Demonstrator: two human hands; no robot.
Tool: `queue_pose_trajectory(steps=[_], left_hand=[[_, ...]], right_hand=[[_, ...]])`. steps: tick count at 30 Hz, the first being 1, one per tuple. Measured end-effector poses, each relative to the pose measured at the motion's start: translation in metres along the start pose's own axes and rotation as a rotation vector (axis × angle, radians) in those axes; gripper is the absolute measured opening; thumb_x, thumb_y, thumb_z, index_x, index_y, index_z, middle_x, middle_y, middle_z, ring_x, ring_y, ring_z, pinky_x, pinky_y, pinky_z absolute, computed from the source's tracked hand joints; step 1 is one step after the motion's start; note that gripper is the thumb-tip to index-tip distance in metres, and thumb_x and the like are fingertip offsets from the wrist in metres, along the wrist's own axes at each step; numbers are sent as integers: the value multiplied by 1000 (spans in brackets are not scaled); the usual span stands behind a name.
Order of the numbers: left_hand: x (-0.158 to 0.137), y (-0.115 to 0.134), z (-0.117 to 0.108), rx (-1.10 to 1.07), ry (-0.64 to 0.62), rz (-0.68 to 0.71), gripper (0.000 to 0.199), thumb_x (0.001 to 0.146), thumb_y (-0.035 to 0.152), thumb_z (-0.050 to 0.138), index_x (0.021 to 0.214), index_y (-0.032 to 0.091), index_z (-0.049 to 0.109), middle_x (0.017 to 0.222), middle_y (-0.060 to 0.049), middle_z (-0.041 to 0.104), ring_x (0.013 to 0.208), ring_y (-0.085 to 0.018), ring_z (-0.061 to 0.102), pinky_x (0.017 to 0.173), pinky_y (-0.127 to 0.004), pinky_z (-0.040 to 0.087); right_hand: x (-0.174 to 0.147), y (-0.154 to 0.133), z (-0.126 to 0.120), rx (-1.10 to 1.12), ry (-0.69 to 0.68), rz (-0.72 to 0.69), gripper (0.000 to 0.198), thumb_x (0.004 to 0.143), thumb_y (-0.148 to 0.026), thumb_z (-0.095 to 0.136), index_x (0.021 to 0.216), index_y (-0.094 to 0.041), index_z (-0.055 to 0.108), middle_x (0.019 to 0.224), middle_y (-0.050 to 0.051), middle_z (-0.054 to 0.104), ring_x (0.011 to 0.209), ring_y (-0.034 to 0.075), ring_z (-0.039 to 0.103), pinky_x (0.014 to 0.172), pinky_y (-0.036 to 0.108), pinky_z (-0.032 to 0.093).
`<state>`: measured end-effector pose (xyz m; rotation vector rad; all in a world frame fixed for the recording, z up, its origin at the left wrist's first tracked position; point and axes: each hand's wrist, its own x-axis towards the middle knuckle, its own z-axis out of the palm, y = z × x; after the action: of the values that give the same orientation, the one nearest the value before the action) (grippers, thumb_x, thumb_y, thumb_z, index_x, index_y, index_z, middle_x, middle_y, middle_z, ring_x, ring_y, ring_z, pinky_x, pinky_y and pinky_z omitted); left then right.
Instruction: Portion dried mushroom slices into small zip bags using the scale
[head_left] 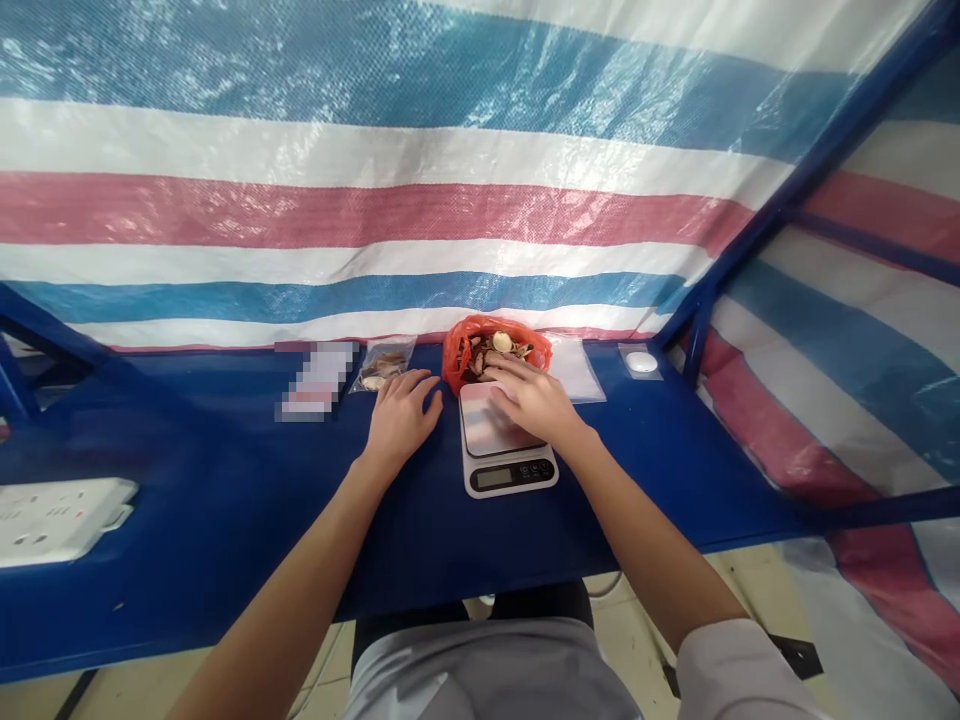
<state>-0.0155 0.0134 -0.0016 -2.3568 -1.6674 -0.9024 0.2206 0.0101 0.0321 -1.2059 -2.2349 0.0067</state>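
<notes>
My left hand (401,415) rests on the blue table with its fingers spread and nothing in them. Its fingertips are by a small clear plastic bag (383,366) holding brown and pale dried slices. My right hand (536,398) reaches over a white kitchen scale (502,440), fingers stretched out into an open red plastic bag (453,352). Brown dried pieces and a pale round slice (502,342) fill that bag, and my fingertips touch the pieces. The scale has a shiny reflective top, with its dark display facing me. Its plate carries nothing I can see.
Right of the red bag lies a flat clear plastic bag (579,370). Farther right is a round white object (641,362) on clear film. A blurred-out item (319,382) lies left, and a white power strip (64,520) sits at far left. Striped sheeting (375,215) hangs behind.
</notes>
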Motion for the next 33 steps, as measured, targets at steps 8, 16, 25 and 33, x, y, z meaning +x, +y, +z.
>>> queue_pose_trajectory(steps=[8,16,25,33], left_hand=[[13,12,16,35,-76,35,39,96,26,39,113,13,72,122,-16,69,116,-29,63,105,-43,47],[10,-3,27,174,-61,-25,41,94,29,42,120,14,71,128,-17,68,129,-34,57,116,-53,36],[5,-9,37,167,-103,-117,49,95,38,42,131,16,65,142,-17,59,140,-37,46,118,-59,30],[5,-2,29,122,-102,-42,44,97,33,41,126,13,67,141,-18,60,142,-35,45,122,-56,25]], right_hand=[[-55,62,-15,-32,56,329,33,96,-29,53,125,-29,69,137,3,66,126,24,63,100,37,57],[-71,101,5,-38,-38,281,33,96,-30,55,125,-25,69,137,6,65,136,27,54,113,48,46],[-70,102,10,-68,-54,245,35,99,-32,49,128,-25,68,138,9,64,137,29,54,115,51,43],[-71,98,10,-97,-28,228,34,100,-31,49,125,-25,70,134,7,67,132,27,58,114,48,46]])
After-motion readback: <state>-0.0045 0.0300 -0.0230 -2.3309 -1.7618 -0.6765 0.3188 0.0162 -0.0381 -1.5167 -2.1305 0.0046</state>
